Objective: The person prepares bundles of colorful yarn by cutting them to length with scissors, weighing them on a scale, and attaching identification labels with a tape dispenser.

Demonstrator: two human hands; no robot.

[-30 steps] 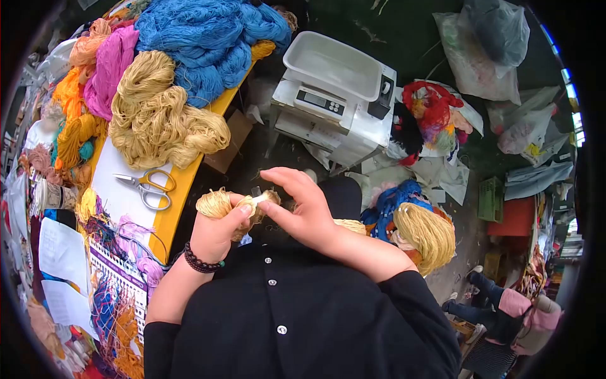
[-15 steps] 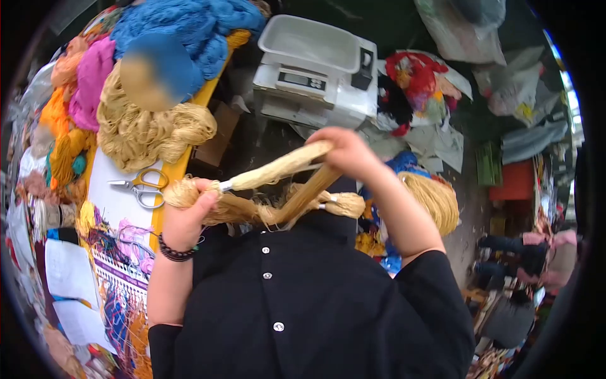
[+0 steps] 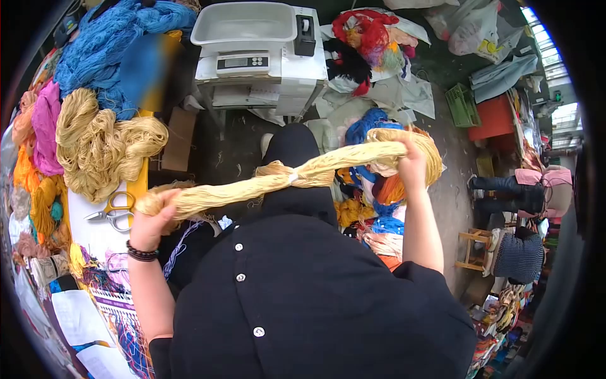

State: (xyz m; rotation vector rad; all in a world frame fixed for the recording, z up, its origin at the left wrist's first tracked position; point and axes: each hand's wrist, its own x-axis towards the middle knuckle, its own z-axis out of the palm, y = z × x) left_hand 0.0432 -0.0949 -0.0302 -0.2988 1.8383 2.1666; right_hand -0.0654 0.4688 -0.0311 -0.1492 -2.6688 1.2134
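A pale yellow yarn skein (image 3: 237, 190) is stretched across the front of my body, with a white band around its middle. My left hand (image 3: 153, 225) is closed around one end, above the table edge. At the opposite end, my right hand (image 3: 413, 169) grips the skein higher and farther right. Darker tan yarn (image 3: 274, 169) shows behind the banded middle, over my lap. Scissors with a yellow and a grey handle loop (image 3: 117, 210) lie on the table close to my left hand. A bundle of tan yarn (image 3: 431, 155) sits just behind my right hand.
Cream yarn (image 3: 104, 148) and blue yarn (image 3: 104, 50) are heaped on the left table. A scale with a white tray (image 3: 243, 44) stands ahead. Colourful yarn (image 3: 379, 224) is piled at my right. Farther right are a wooden stool (image 3: 472, 247) and another person (image 3: 527, 189).
My hands have moved apart, left hand leftward and right hand rightward, pulling the pale skein into a long stretch. The view has also shifted to the right.
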